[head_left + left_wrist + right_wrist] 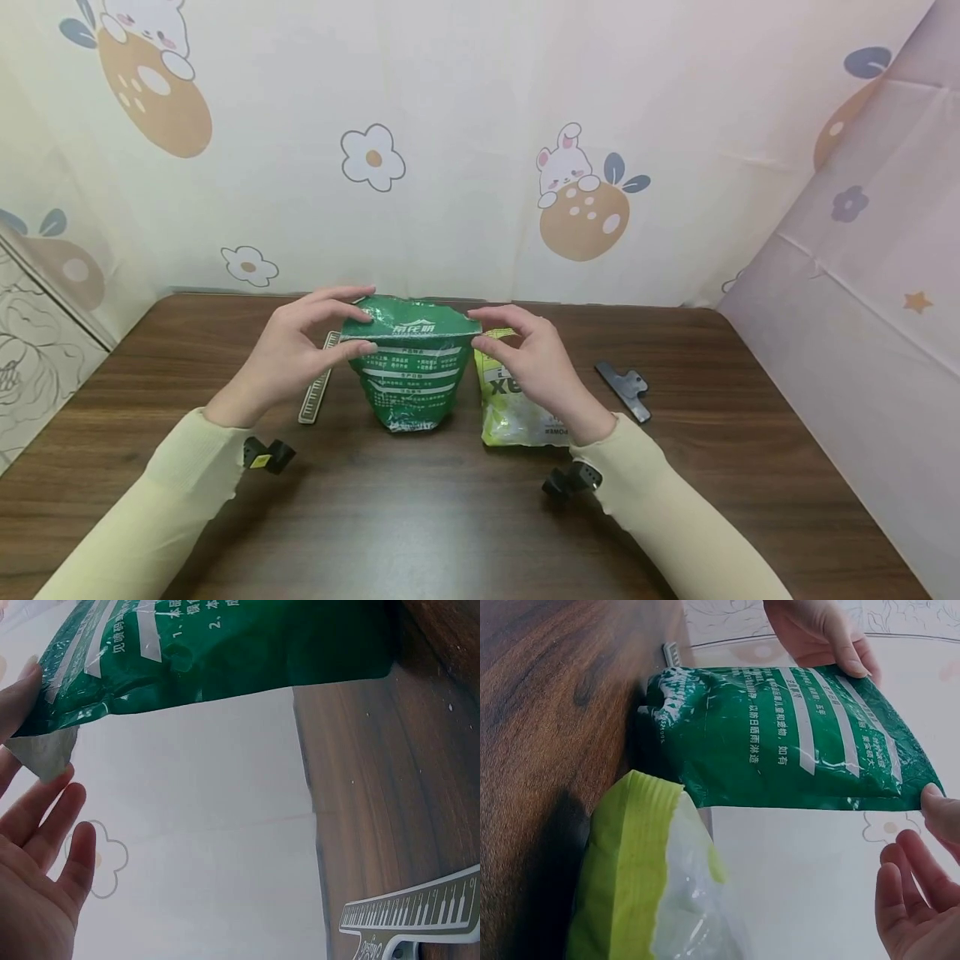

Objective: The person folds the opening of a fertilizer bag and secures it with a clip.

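Observation:
A green plastic bag (411,375) with white printing stands upright on the table, its top edge folded over toward the front. At its upper left corner my left hand (288,354) pinches the fold between thumb and fingers. My right hand (536,358) pinches the opposite upper corner. In the right wrist view, the right thumb presses the bag's edge while the other fingers (922,885) are loosely bent. A yellow-green and clear bag (498,412) lies beside the green one, partly hidden by my right hand and wrist.
Left of the green bag lies a flat strip (318,387) with ruler-like markings; the left wrist view shows a lettered part joined to it. A dark grey clip (626,390) lies to the right. A patterned curtain (465,167) hangs behind the brown table (420,517).

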{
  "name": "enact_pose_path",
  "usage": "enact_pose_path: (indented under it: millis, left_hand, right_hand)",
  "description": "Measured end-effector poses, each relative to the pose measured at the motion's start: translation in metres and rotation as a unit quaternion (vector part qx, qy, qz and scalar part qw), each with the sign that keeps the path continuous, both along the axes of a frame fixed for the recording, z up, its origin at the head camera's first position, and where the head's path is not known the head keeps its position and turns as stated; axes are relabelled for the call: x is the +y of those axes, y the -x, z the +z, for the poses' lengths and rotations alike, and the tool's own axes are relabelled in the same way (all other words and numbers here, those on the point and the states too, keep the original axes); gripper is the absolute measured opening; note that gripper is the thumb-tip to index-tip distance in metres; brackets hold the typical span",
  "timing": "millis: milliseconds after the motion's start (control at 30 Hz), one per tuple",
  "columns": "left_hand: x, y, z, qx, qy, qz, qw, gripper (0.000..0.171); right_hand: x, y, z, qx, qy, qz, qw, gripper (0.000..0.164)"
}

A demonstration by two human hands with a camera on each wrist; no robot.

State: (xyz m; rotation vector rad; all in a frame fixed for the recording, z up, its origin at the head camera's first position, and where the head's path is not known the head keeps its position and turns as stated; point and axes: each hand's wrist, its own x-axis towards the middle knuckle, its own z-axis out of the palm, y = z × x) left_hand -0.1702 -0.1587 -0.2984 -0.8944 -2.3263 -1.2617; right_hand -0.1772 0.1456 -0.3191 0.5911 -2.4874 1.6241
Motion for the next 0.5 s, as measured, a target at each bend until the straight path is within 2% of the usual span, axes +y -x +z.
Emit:
enact_pose_path:
  millis: [200,500]
  left_hand:
    - [-0.006,0.014,-0.015,0.01,0.006,-0.019,0.9998,0.031]
    - [-0.009,0.018,-0.019,0.026,0.021,-0.048,0.9983,0.03]
  right_hand:
    - [0.0,0.001,-0.001,0.045,-0.012,0.005,0.999,0.032]
    - [0.0,-0.001,-0.001,0.095,-0.033,0.013,0.995,0.029]
